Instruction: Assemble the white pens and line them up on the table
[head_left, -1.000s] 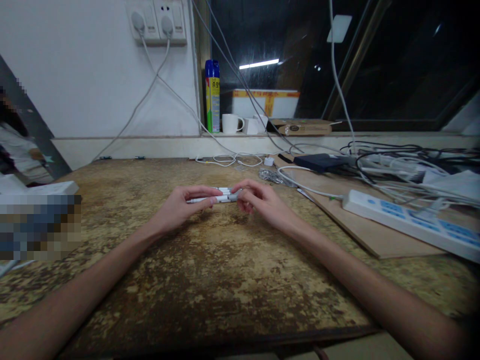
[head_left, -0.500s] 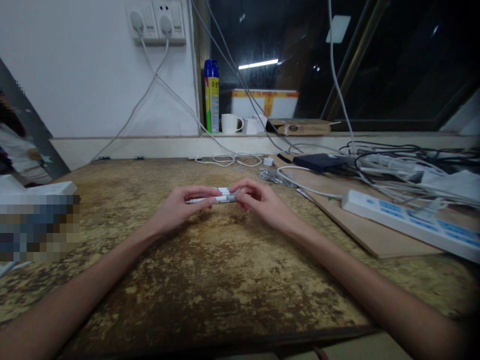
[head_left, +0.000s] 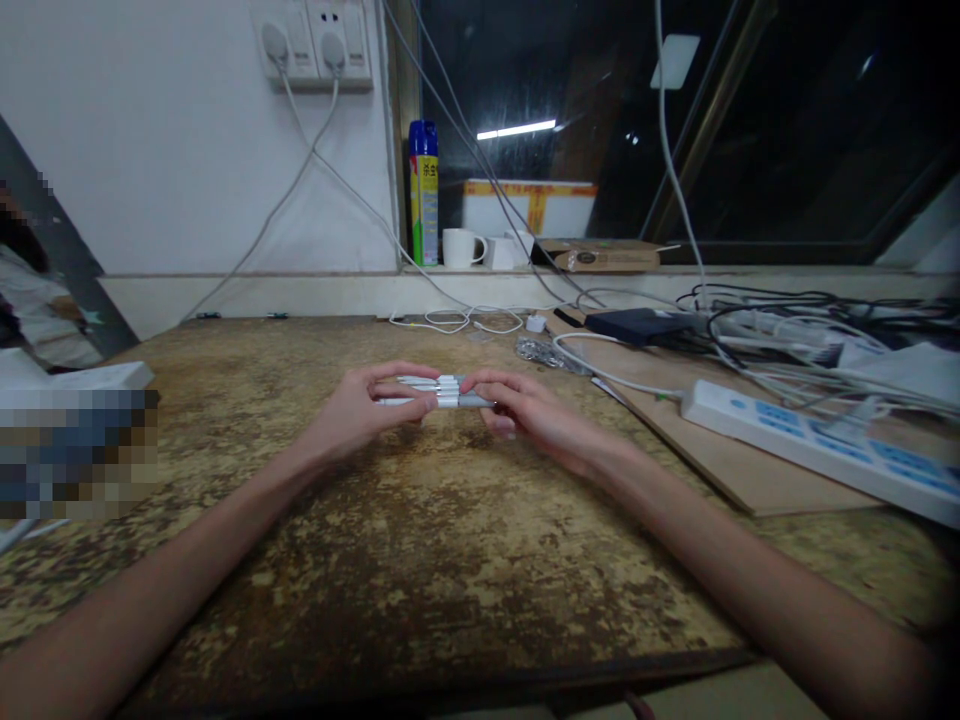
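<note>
Several white and grey pens (head_left: pixel 448 393) lie side by side, pointing left and right, over the middle of the worn wooden table (head_left: pixel 420 560). My left hand (head_left: pixel 379 400) is closed round their left part, thumb on the near side and fingers on the far side. At the right ends, my right hand (head_left: pixel 521 402) has its fingers on the grey parts of the pens, with the thumb nearer to me. The fingers hide both ends in part.
On the right, a white power strip (head_left: pixel 810 440) and tangled cables rest on a brown board (head_left: pixel 720 470). A dark flat box (head_left: pixel 637 325) and a crumpled plastic bag (head_left: pixel 551 352) sit behind. A white mug (head_left: pixel 463 247) and spray can (head_left: pixel 424 195) stand on the sill.
My right hand has shifted slightly right and its fingers have straightened, so more of the pens shows between the hands. My left hand stays on the pens, nearly in place.
</note>
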